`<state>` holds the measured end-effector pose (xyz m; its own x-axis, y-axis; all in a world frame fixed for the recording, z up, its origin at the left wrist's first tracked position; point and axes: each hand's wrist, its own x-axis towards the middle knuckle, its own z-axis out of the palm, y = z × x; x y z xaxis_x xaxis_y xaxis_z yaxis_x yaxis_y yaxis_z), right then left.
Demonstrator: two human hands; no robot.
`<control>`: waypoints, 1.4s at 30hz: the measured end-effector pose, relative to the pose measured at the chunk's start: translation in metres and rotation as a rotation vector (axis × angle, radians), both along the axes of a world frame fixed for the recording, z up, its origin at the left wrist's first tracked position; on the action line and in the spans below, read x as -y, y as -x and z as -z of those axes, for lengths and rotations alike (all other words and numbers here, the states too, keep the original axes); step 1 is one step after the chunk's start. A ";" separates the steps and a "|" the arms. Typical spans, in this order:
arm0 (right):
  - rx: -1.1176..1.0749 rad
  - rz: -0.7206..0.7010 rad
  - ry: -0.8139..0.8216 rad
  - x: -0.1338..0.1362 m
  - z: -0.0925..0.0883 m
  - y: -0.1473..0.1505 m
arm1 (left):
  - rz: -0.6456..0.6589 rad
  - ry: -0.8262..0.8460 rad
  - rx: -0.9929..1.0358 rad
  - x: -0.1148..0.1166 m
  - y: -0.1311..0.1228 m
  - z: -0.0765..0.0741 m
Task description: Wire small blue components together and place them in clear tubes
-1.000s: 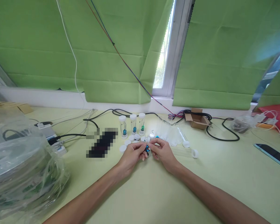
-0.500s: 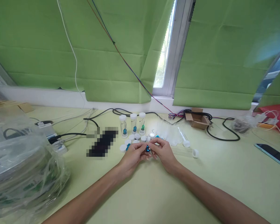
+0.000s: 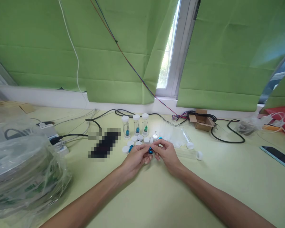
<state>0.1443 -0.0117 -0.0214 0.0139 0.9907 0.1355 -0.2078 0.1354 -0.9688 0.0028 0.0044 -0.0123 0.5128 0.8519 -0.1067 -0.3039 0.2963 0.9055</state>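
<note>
Over the table's middle, my left hand (image 3: 134, 160) and my right hand (image 3: 166, 155) meet at the fingertips. Both pinch a small shiny blue piece (image 3: 150, 150), whose exact kind is too small to make out. Just beyond them lie several round white caps (image 3: 125, 149) and another blue piece (image 3: 130, 147), partly covered by my left hand. Three clear tubes with white caps stand behind: two hold blue pieces with thin wires (image 3: 126, 127) (image 3: 136, 125), and the right tube (image 3: 145, 125) holds a green one.
Clear empty tubes (image 3: 187, 139) lie right of my hands, one with its white end (image 3: 199, 155) toward the right. A small cardboard box (image 3: 202, 122), black cables (image 3: 228, 141) and a phone (image 3: 279, 158) are further right. A plastic-wrapped bundle (image 3: 26, 177) fills the left side.
My fingers have shifted slightly around the blue piece, which stays between both hands. The camera view has moved a little; the tubes and caps keep their places.
</note>
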 end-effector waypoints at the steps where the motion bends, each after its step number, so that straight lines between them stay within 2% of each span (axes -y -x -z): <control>1: -0.003 -0.003 0.001 0.000 0.000 0.000 | 0.004 0.003 0.005 0.000 0.000 0.000; 13: -0.043 -0.036 -0.005 -0.002 0.004 -0.001 | 0.016 0.009 0.046 -0.001 0.000 0.003; 27: -0.034 -0.012 -0.028 -0.002 0.008 0.000 | 0.007 0.017 0.038 0.000 0.000 0.005; 42: -0.049 -0.017 -0.037 -0.002 0.010 0.000 | 0.000 0.026 0.030 0.002 -0.001 0.000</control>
<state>0.1443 -0.0101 -0.0317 0.0044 0.9851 0.1719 -0.2580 0.1672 -0.9516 0.0036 0.0027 -0.0121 0.5160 0.8490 -0.1140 -0.3305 0.3200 0.8879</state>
